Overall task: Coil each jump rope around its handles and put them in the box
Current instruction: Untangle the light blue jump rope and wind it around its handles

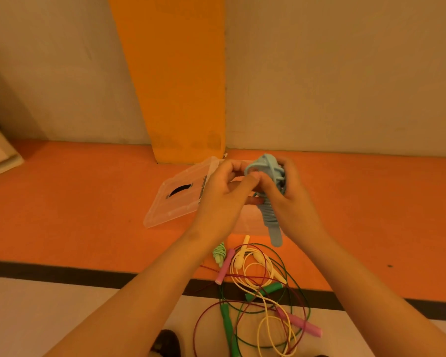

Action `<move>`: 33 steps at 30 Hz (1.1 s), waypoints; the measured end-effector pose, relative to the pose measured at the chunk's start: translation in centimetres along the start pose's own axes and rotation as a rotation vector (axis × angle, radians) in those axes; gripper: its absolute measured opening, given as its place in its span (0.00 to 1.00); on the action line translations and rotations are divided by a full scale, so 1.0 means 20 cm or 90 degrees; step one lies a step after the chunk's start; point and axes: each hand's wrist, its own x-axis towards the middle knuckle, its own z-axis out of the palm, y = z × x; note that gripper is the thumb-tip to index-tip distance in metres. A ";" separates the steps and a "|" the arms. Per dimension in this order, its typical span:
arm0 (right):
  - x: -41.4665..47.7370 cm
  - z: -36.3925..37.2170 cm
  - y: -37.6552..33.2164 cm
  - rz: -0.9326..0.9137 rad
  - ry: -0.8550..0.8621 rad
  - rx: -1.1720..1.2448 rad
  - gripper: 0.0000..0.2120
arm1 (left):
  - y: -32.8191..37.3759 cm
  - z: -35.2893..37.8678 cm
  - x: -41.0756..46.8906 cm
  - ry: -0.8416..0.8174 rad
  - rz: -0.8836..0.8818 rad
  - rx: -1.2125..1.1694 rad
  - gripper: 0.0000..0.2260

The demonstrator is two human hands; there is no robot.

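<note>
While both my forearms reach forward and converge over the clear box (247,224), my right hand (292,199) is wrapped around the blue jump rope (271,219). Its cord is coiled round the paired handles, whose ends point down toward me. My left hand (223,194) has its fingers curled, pinching the cord loop at the bundle's top. The bundle is held over the box. The lid (175,202) lies open on the left. The loose ropes (226,319) are tangled on the floor near me.
</note>
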 end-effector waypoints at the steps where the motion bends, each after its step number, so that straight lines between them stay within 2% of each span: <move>1: 0.00 0.00 0.00 -0.012 -0.003 -0.025 0.18 | 0.01 0.00 0.00 -0.003 0.005 0.009 0.03; 5: -0.02 0.02 0.01 -0.054 -0.025 -0.087 0.14 | 0.02 -0.02 0.00 0.025 0.009 0.029 0.11; 7: -0.02 0.02 -0.01 -0.033 -0.023 -0.051 0.14 | 0.03 -0.02 0.00 0.023 0.020 0.052 0.13; 10: -0.02 0.01 -0.03 0.033 -0.009 0.051 0.11 | 0.03 -0.02 -0.01 0.003 0.029 0.031 0.13; 15: -0.01 0.01 -0.04 0.041 0.037 0.085 0.08 | 0.03 -0.02 0.00 -0.027 -0.005 -0.065 0.14; 22: 0.00 0.01 -0.06 0.035 0.036 0.123 0.07 | 0.04 -0.05 0.00 -0.030 -0.106 -0.244 0.12; 27: 0.02 0.01 -0.05 0.087 0.062 0.199 0.07 | 0.04 -0.04 0.01 -0.026 -0.126 -0.247 0.09; 33: 0.03 -0.01 -0.05 0.094 0.083 0.225 0.05 | 0.05 -0.05 0.02 -0.068 -0.128 -0.266 0.08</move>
